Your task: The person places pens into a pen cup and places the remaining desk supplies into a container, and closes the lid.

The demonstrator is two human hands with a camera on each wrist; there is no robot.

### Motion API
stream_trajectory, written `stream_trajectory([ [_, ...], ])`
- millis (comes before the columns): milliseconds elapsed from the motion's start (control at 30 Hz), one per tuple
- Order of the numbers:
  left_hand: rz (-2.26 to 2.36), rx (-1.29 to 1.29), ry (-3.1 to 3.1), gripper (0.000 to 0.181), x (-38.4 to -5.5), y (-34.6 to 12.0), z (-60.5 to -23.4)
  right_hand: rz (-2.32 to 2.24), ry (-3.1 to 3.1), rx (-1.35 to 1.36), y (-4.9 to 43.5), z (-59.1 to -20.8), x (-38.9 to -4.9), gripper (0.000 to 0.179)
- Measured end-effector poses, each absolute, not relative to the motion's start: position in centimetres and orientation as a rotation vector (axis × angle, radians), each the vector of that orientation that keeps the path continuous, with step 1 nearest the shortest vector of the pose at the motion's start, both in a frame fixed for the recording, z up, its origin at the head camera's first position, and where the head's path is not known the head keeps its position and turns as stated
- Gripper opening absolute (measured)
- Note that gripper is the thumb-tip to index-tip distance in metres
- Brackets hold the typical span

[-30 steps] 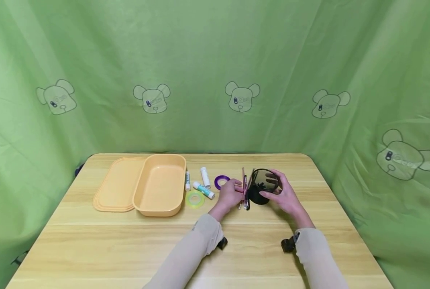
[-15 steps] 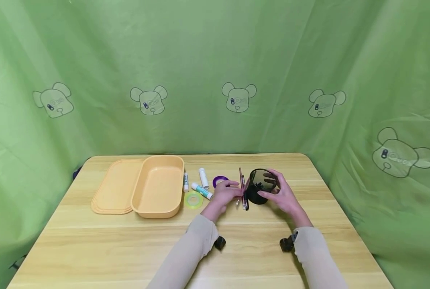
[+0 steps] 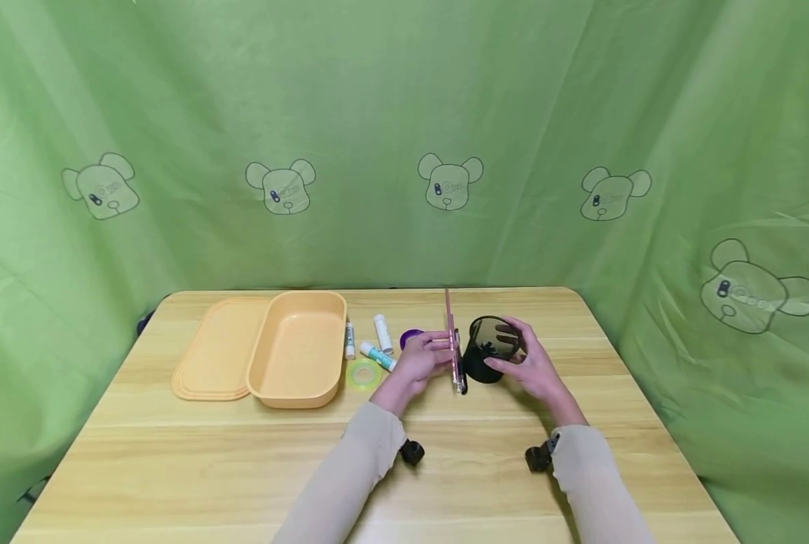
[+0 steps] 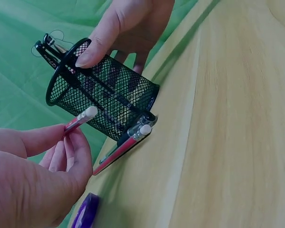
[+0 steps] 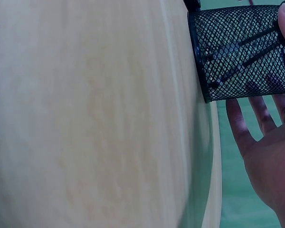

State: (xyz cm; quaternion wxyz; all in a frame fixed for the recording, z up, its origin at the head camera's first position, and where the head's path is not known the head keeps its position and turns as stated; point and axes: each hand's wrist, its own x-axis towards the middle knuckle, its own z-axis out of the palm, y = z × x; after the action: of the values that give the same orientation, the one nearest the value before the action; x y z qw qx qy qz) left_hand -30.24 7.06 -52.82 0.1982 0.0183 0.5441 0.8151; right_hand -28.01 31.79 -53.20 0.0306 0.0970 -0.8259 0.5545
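Note:
My left hand (image 3: 419, 361) pinches a red pencil (image 4: 80, 119) between thumb and fingers, its white eraser end sticking out toward the cup. Beside it stands a black mesh pen cup (image 4: 109, 92) with a few black pens (image 4: 50, 53) inside. My right hand (image 3: 535, 364) holds this cup from its right side, thumb at the rim and fingers around the far wall, as the right wrist view also shows. Against the cup's left side, another red pencil (image 4: 118, 153) and a black pen (image 3: 463, 378) lie on the table, partly overlapped by the held pencil in the head view.
Left of my left hand lie a purple tape roll (image 3: 409, 338), a yellow-green tape roll (image 3: 364, 375) and several glue sticks (image 3: 383, 335). An orange box (image 3: 297, 355) stands farther left, beside its flat lid (image 3: 217, 351). A green curtain (image 3: 377, 249) hangs behind the wooden table (image 3: 241, 468).
The pencil in my left hand has swung from leaning toward the cup to pointing at the table's far edge. The left hand has shifted slightly left; my right hand keeps holding the cup.

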Motion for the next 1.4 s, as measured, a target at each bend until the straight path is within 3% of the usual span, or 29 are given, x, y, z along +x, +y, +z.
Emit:
stream_trajectory([
  [1400,2.28,0.14,1.554,0.05,-30.2,6.8,-51.5,1.714,-2.536,0.309,31.9,-53.3,-28.1,0.096],
])
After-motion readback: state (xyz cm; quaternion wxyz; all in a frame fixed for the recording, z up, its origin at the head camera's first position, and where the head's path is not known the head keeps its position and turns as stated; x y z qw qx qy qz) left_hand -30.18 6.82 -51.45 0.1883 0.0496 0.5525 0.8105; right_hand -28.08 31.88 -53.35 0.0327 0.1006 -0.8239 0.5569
